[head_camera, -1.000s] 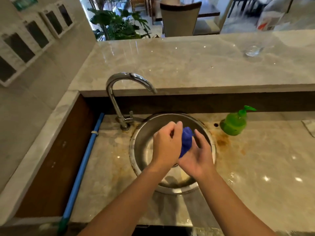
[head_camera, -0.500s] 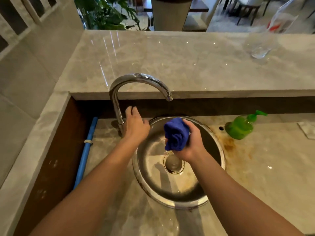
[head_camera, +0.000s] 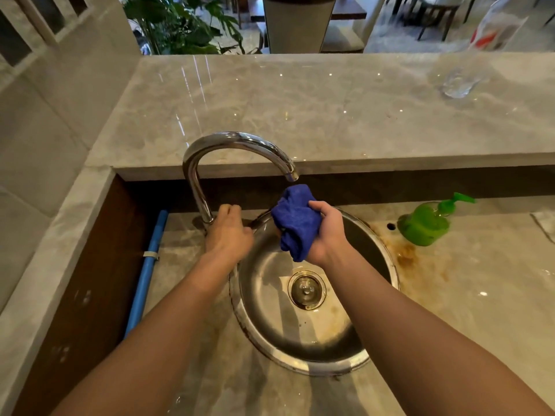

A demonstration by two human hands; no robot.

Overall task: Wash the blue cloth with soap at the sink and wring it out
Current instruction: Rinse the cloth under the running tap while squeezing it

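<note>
Blue cloth (head_camera: 295, 220) is bunched in our right hand (head_camera: 327, 232), whose fingers are clamped round its middle. It sits directly under the mouth of the tap (head_camera: 237, 142), held up clear of the sink (head_camera: 300, 364) that lies below the tap. Our left hand (head_camera: 229, 235) is at the foot of the tap, fingers curled. It hides whatever is there, so we cannot tell whether it grips a lever. The two hands are apart, and only the right one touches the cloth, which lies just to the right of the left hand.

We see no water running from the tap and no suds on the cloth, so we judge the wash to be near its start, with wetting the step in hand. The green soap bottle (head_camera: 426, 223) stands on the worktop (head_camera: 465, 295) to the right of the tap, well apart from both hands. As we read it, wetting, soaping, rubbing, rinsing and wringing out under the tap are all left to do.
</note>
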